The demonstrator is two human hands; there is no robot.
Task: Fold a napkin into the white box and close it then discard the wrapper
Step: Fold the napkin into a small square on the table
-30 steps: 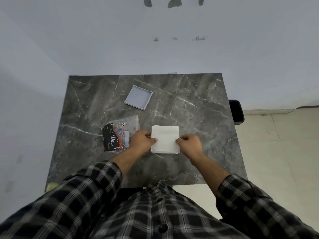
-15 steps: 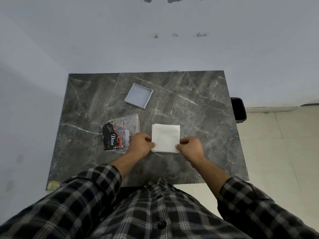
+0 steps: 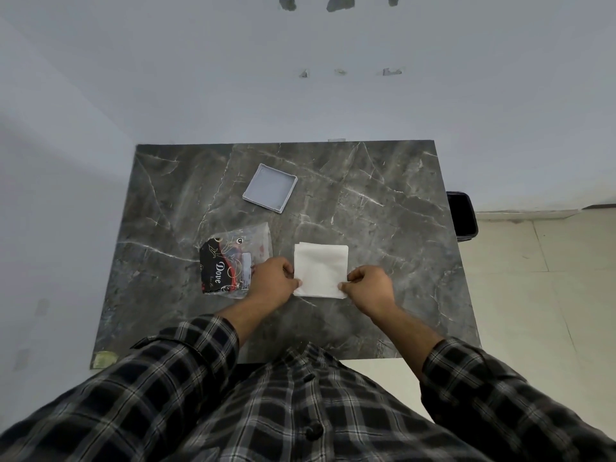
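Observation:
A white napkin (image 3: 320, 269) lies folded in a square on the dark marble table (image 3: 383, 228), near its front edge. My left hand (image 3: 271, 281) pinches the napkin's near left corner. My right hand (image 3: 368, 284) pinches its near right corner. A clear plastic wrapper (image 3: 235, 260) with a black and red print lies flat just left of my left hand. The white box (image 3: 270, 187) is a shallow square tray, open side up, farther back on the table, apart from both hands. No lid is visible.
A black bin (image 3: 461, 215) stands on the floor beside the table's right edge. Walls close off the table at the back and left. A small greenish scrap (image 3: 105, 359) sits at the table's near left corner.
Both hands have slid from the napkin's side edges down to its near corners. The napkin, wrapper and box stay in place.

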